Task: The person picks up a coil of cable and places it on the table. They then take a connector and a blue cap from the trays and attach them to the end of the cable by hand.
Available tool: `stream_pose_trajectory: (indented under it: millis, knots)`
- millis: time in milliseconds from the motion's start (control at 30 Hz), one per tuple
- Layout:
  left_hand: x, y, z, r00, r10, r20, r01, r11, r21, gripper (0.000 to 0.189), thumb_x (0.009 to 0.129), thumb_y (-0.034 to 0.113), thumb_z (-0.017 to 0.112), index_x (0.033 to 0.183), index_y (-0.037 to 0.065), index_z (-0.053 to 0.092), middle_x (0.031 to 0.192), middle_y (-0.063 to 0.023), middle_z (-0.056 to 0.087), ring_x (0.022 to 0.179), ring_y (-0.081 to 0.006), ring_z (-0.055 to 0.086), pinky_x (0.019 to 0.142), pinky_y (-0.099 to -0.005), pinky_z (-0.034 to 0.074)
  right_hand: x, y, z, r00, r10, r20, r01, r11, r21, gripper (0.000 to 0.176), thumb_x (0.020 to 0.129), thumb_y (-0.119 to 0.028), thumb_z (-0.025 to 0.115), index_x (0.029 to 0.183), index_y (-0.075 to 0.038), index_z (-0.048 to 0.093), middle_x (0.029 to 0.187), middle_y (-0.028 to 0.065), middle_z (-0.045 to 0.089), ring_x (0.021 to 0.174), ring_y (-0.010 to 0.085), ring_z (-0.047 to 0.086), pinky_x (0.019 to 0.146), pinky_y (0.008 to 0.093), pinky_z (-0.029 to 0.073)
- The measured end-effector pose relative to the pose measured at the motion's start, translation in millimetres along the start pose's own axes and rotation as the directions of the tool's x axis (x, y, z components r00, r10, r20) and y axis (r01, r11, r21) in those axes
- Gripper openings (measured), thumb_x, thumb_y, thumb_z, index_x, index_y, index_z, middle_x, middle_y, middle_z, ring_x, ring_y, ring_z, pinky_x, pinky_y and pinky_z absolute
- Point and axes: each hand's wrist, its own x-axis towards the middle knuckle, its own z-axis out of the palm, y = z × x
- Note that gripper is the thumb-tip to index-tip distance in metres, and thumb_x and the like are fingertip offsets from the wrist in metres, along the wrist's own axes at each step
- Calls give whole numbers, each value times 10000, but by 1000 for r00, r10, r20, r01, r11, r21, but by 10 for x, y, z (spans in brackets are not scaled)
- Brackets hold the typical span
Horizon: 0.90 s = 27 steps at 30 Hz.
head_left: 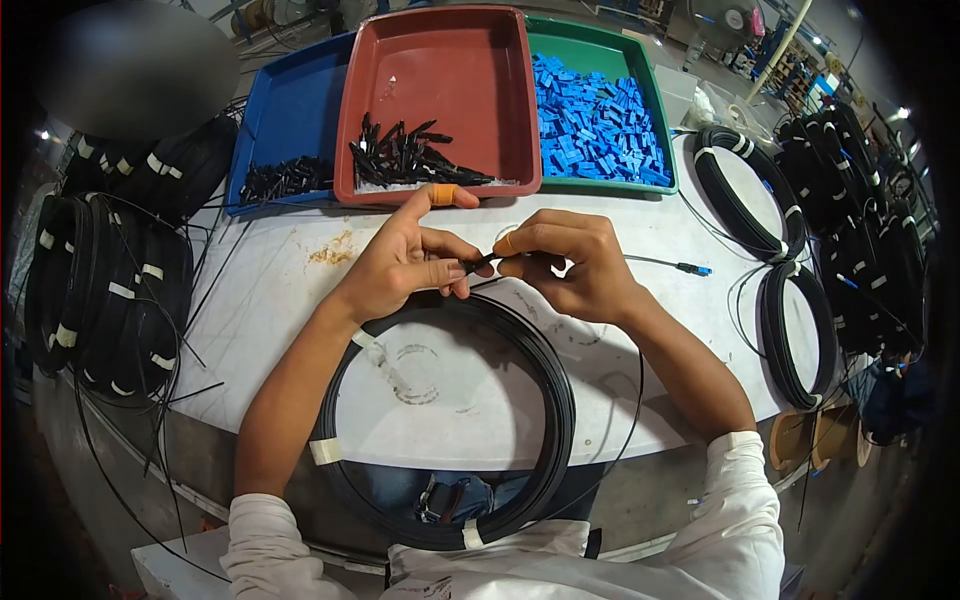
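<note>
Between both hands, over the white table, is a small black connector part. My left hand pinches its left end between thumb and fingers, with the orange-taped index finger raised. My right hand closes its thumb and taped index finger on the other end; the fingertips hide part of it. Below the hands, a large coil of black cable bound with pale tape rests partly on the table and partly over my lap. A cable end with a black and blue connector lies right of my right hand.
At the back stand a blue tray and a red tray, both with black parts, and a green tray of blue connectors. Cable coils lie at right and are stacked at left. Loose cables hang over the left edge.
</note>
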Motion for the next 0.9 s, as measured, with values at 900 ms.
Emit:
stream_pose_trajectory:
  millis: [900]
  knots:
    - [9, -25, 287, 817, 568, -99, -328, 600, 730, 440, 748, -31, 793, 1125, -3, 568, 1014, -99, 736, 996, -213, 727, 816, -300, 599, 38, -143, 55, 828, 556, 77, -533, 736, 418, 195, 909, -107, 726, 993, 68, 703, 842, 45, 710, 755, 65, 632, 663, 223, 521]
